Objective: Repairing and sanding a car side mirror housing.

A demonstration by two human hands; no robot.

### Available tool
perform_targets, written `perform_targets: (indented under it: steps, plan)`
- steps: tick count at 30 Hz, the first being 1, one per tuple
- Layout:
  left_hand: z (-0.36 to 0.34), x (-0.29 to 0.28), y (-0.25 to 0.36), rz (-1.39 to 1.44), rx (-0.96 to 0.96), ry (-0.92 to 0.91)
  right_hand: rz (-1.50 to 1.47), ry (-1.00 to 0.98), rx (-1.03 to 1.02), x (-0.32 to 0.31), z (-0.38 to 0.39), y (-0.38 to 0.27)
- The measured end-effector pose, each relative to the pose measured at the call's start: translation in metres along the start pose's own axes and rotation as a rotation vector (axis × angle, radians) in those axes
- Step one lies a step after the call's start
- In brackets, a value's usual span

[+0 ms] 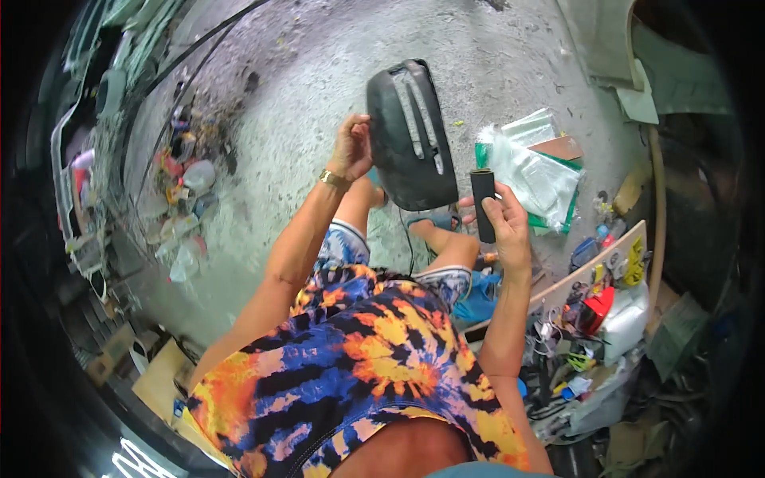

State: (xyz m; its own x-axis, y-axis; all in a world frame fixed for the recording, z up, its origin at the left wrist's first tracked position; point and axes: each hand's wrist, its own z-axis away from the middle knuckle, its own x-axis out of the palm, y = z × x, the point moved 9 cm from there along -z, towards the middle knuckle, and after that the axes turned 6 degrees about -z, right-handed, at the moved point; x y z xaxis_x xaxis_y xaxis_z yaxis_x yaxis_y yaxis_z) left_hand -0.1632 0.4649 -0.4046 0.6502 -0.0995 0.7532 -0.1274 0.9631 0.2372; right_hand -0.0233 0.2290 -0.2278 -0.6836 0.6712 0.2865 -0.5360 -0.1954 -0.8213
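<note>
- Pinching the black shell (410, 177) by its left edge, the left hand (352, 148) holds it above the floor (295, 119), 2 long pale strips showing!
- Right hand (507, 221), half-closed, clasps a black block (482, 195) just beside the shell.
- Plastic bags (535, 182) lie farther right.

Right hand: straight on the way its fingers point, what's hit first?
Probably the black shell held by the left hand; its lower right edge lies just left of the right hand's fingers. Depth is unclear, so it might miss.
</note>
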Motion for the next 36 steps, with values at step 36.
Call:
perform_targets:
  steps: [36]
  plan:
    - [0.315,0.049,0.215,-0.623,1.134,0.630,0.463,-1.055,0.036,0.394,-0.095,-0.129]
